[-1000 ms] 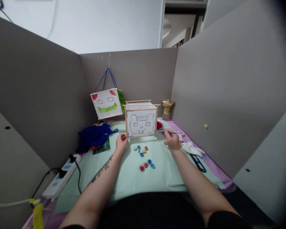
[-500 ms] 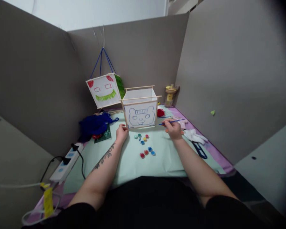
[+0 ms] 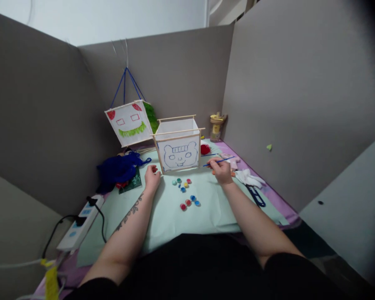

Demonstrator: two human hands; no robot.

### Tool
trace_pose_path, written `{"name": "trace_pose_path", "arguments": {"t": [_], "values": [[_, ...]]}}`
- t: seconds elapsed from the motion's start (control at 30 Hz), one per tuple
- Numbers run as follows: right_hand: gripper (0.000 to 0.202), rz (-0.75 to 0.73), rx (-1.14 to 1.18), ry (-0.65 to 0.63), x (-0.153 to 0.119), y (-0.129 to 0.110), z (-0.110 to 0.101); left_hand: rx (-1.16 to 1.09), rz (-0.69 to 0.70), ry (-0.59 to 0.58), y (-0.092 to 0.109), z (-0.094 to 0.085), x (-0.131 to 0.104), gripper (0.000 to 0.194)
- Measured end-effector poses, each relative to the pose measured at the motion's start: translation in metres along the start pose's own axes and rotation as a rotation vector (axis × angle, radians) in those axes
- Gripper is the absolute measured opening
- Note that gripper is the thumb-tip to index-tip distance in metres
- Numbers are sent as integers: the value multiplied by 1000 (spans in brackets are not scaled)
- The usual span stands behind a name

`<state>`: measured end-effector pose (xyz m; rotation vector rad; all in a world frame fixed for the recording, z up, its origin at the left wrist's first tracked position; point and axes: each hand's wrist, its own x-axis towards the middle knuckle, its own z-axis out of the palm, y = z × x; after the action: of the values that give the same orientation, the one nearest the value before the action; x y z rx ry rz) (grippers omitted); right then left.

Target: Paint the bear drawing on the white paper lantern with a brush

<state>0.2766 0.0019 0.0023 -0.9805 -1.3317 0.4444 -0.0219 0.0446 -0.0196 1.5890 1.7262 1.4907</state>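
A paper lantern (image 3: pixel 178 154) with a wooden-stick frame stands upright on the table, a bear-like face outlined in blue on its front panel. My left hand (image 3: pixel 152 178) rests on the table by the lantern's lower left corner, fingers loosely curled, thumb apart, nothing in them. To the lantern's right, my right hand (image 3: pixel 221 170) is closed around a thin blue paintbrush (image 3: pixel 227 158), its tip pointing left toward the panel without touching it. Small paint pots (image 3: pixel 183 189) in green, blue, yellow and red sit in front of the lantern, between my forearms.
A second painted lantern (image 3: pixel 129 125) hangs from blue cords at the back left. Blue yarn (image 3: pixel 118 166) and a power strip (image 3: pixel 81 223) lie left. A clear bottle (image 3: pixel 215 129), white gloves (image 3: pixel 249 178) and a dark blue cutter (image 3: pixel 256 196) are at right. Grey partitions (image 3: pixel 175 71) enclose the table.
My left hand has come slightly away from the lantern's lower corner. My right hand keeps its hold on the paintbrush. The whole view has shifted slightly.
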Motion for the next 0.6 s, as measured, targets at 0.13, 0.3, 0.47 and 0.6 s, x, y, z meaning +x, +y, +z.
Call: {"name": "trace_pose_path", "arguments": {"t": [0.13,0.3,0.47,0.6], "values": [[25,16,-8,-23,0,-3,0,-39,43,69,9,-7,-2,21],[33,-34,-14,-74,-3,-11,0,-192,84,101,29,-13,-13,15],[34,-81,-17,-71,-4,-13,-1,-315,230,203,68,-22,-32,19],[34,-93,-19,-55,-2,-10,0,-457,427,415,139,-72,-49,17]]}}
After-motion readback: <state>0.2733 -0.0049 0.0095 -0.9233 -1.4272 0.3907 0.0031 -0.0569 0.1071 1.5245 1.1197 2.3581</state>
